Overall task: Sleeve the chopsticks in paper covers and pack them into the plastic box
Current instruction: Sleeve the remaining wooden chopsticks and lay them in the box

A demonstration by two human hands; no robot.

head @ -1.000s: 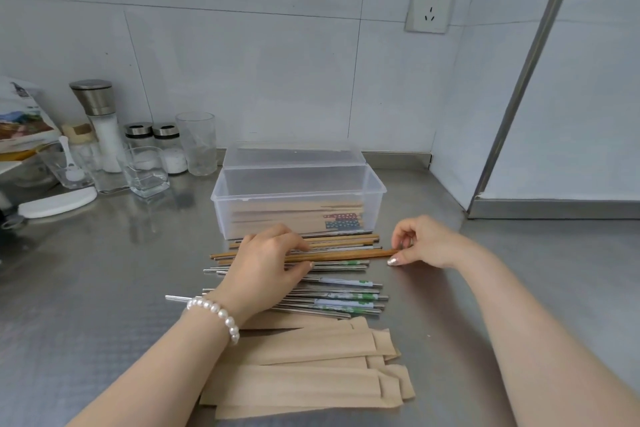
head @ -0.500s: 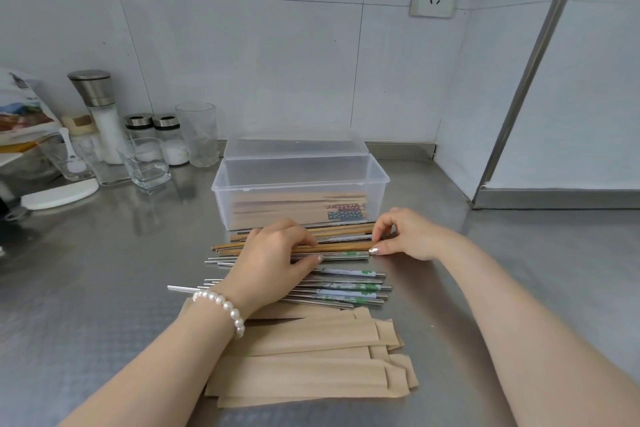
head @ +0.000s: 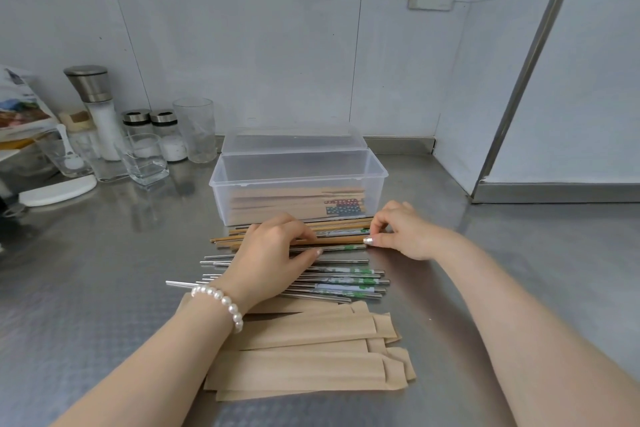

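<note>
Steel counter (head: 104,288) with open plastic box (head: 298,180) at 12 o'clock, sleeved pairs inside; paper covers (head: 304,357) at 6 o'clock. Left hand (head: 270,253) grips, and right hand (head: 401,232) apparently pinches, the wooden chopsticks (head: 339,240) at centre.

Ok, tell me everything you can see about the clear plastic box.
The plastic box is a clear, long rectangular tub with a flared rim, standing upright on the steel counter by the tiled wall. Its clear lid is open behind it. Brown paper-sleeved chopsticks lie flat inside. Loose wooden chopsticks lie along its front.
</note>
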